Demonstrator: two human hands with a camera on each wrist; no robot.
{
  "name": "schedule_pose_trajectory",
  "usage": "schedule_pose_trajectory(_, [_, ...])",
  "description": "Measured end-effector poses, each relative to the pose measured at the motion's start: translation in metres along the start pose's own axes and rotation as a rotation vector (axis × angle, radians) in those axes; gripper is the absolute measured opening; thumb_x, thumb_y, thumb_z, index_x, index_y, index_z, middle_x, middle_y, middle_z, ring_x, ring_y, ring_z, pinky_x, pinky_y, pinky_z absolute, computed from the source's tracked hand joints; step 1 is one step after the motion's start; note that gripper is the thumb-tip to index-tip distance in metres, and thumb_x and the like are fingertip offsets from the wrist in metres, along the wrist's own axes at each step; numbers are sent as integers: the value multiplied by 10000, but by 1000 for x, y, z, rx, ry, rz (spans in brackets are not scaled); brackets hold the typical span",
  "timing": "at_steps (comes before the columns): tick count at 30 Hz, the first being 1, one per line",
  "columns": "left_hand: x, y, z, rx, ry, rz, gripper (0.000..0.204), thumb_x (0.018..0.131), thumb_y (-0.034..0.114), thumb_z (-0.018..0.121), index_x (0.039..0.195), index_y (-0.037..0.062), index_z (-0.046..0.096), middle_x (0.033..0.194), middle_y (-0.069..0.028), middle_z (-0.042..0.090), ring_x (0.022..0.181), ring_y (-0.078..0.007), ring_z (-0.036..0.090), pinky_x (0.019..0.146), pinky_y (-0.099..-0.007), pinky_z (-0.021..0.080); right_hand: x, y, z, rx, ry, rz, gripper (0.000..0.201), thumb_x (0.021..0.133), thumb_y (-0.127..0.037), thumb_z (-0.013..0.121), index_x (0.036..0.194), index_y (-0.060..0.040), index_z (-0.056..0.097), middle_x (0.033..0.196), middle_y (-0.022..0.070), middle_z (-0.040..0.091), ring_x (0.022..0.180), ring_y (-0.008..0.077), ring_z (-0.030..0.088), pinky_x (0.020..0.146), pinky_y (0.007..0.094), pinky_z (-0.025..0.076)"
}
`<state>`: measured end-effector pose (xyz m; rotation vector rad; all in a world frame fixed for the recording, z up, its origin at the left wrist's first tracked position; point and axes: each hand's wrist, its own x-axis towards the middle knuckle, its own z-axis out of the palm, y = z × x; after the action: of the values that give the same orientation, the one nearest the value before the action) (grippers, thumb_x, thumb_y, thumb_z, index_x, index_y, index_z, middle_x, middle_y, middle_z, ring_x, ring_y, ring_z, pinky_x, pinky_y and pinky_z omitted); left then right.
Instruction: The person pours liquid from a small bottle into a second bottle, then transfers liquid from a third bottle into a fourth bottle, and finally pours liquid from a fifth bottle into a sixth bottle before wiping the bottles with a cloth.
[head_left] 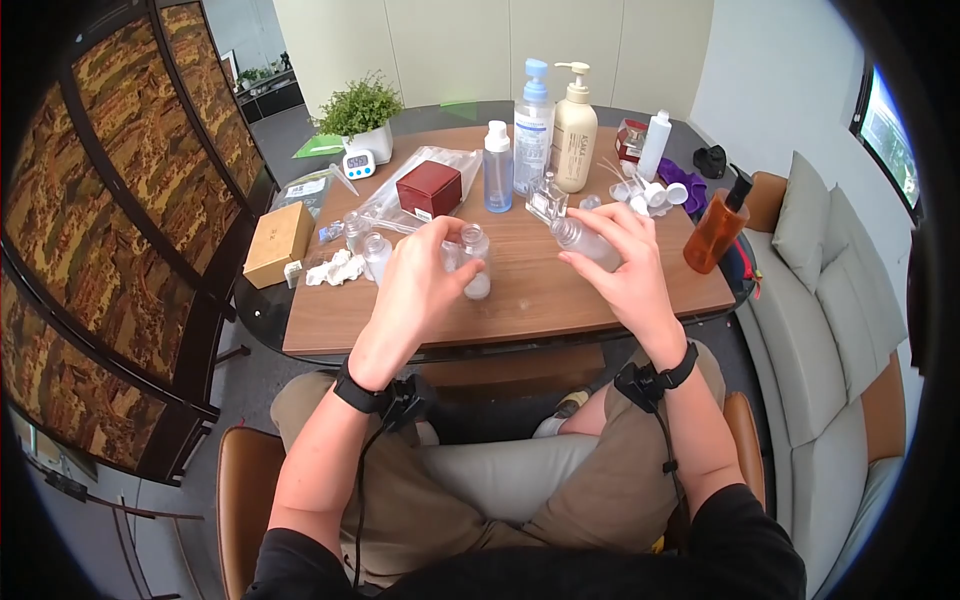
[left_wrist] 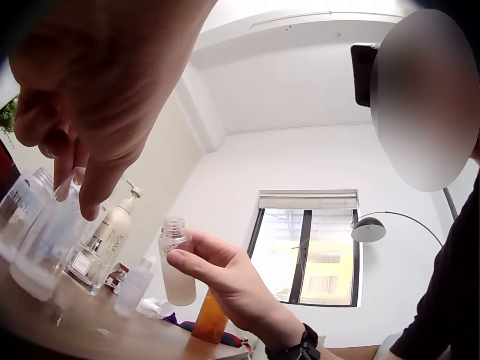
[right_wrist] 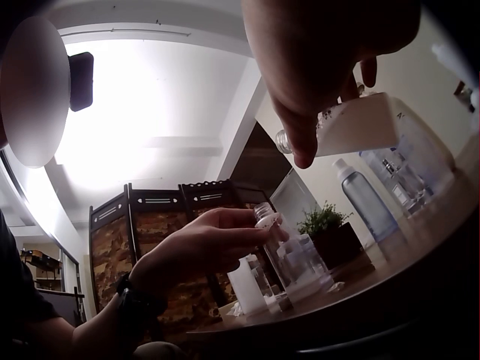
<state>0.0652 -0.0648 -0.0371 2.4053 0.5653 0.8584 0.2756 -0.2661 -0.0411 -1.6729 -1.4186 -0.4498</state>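
My left hand (head_left: 415, 285) pinches the neck of a small clear bottle (head_left: 478, 275), which stands upright on the table with some whitish contents at its bottom. The right hand (head_left: 630, 262) grips a second bottle (head_left: 588, 245), frosted and uncapped. It is held above the table, its threaded mouth tipped toward the left hand; the right wrist view shows this frosted bottle (right_wrist: 360, 126) lying nearly sideways between thumb and fingers. Just left of the left hand stand another small open bottle (head_left: 376, 256) and crumpled white tissue (head_left: 338, 268). A square glass perfume bottle (head_left: 547, 200) is behind the right-hand bottle.
Across the table's back stand a blue spray bottle (head_left: 498, 170), a cream pump bottle (head_left: 574, 130) and a dark red box (head_left: 430, 190). An amber pump bottle (head_left: 712, 235) is at the right edge, a cardboard box (head_left: 278, 245) at the left. A plant pot and timer (head_left: 358, 164) sit far left.
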Motion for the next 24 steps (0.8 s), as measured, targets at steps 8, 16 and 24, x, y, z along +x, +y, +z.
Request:
schedule_pose_trajectory(8, [5,-12,11,12,96,34,457,893,191,912,1277,23,731,1145,-102,805,720,-185,626,728,-384,550,0,-1,4,-14,-22,-13,524,867,-232,935,1350,-78,800,1193,61,715,1167,250,622,1062,382,405])
schedule_pose_trajectory(16, [2,2,18,-258,-119,-5,473,898,187,865,1316,36,704,1234,-130,792,907,-283,721,857,-416,578,20,-9,-7,64,-136,-39,495,870,-239,937,1306,-62,785,1224,92,768,1167,277,663,1073,401,427])
schedule_pose_trajectory(24, [2,-15,26,-369,-76,78,556,886,148,884,1377,6,667,1115,-53,739,684,-82,477,631,-298,471,73,-37,-8,175,-381,103,422,877,-200,927,1249,-78,769,1216,133,777,1146,329,715,1055,454,513])
